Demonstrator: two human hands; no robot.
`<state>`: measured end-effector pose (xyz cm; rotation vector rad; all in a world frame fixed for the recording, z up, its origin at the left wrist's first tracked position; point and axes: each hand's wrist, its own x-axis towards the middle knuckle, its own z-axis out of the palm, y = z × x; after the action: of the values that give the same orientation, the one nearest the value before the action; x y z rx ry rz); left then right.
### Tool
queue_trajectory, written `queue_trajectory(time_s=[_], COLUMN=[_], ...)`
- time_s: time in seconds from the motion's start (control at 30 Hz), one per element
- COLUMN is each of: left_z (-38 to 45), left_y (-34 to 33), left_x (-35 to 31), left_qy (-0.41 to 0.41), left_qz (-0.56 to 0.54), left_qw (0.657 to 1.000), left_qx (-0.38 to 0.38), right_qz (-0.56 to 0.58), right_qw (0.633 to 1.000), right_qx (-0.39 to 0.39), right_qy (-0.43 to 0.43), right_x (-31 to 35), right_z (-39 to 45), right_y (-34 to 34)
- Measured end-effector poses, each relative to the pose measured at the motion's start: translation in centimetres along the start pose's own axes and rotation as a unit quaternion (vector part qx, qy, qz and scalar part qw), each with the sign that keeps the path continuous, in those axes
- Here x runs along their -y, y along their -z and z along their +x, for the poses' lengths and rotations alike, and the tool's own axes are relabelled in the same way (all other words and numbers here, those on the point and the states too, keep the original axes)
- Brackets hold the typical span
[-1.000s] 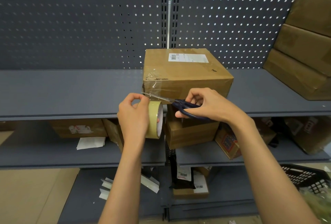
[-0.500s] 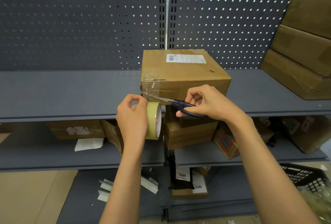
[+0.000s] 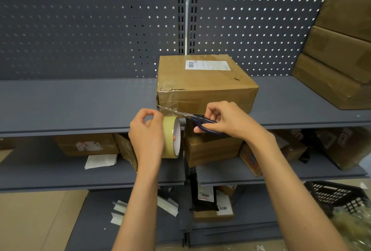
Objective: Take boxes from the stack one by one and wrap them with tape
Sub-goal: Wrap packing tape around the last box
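Note:
A brown cardboard box [image 3: 208, 84] with a white label stands on the grey shelf [image 3: 80, 106], clear tape stuck over its front left corner. A strip of clear tape runs from that corner down to a yellowish tape roll [image 3: 171, 137]. My left hand [image 3: 146, 136] grips the roll just in front of the shelf edge. My right hand [image 3: 226, 120] holds dark-handled scissors [image 3: 198, 120], whose blades reach left across the stretched tape strip below the box's front face.
A stack of brown boxes [image 3: 341, 54] leans at the right end of the shelf. Lower shelves hold more boxes [image 3: 210, 148], papers and small parcels. A black plastic basket [image 3: 337, 196] sits at the lower right. Perforated grey panels form the back wall.
The scissors' blades have drawn closer together on the tape strip. Both hands keep almost the same places in front of the box.

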<state>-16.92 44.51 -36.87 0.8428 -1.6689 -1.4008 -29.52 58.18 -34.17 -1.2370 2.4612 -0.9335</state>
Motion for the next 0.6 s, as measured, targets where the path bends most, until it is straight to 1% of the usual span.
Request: queue_trajectory(time_s=[0.3,0.43,0.53,0.6], left_z=[-0.3,-0.5,-0.6,-0.7], left_y=[0.4,0.5,0.6,0.6], left_x=[0.0,-0.2,-0.4,-0.5], left_qy=[0.005,0.008,0.014,0.021], left_qz=[0.005,0.011,0.013,0.015], left_qw=[1.000,1.000,1.000,1.000], left_qx=[-0.002,0.001,-0.002,-0.002], right_qz=[-0.103,-0.121,-0.154,-0.138], right_qw=[0.994,0.992,0.988,0.990], right_qx=[-0.008,-0.001,0.019,0.019], right_qy=[0.027,0.021,0.019,0.021], right_x=[-0.1,0.1,0.1,0.0], right_z=[0.0,0.3,0.2,0.1], right_y=[-0.2,-0.4,-1.2,-2.0])
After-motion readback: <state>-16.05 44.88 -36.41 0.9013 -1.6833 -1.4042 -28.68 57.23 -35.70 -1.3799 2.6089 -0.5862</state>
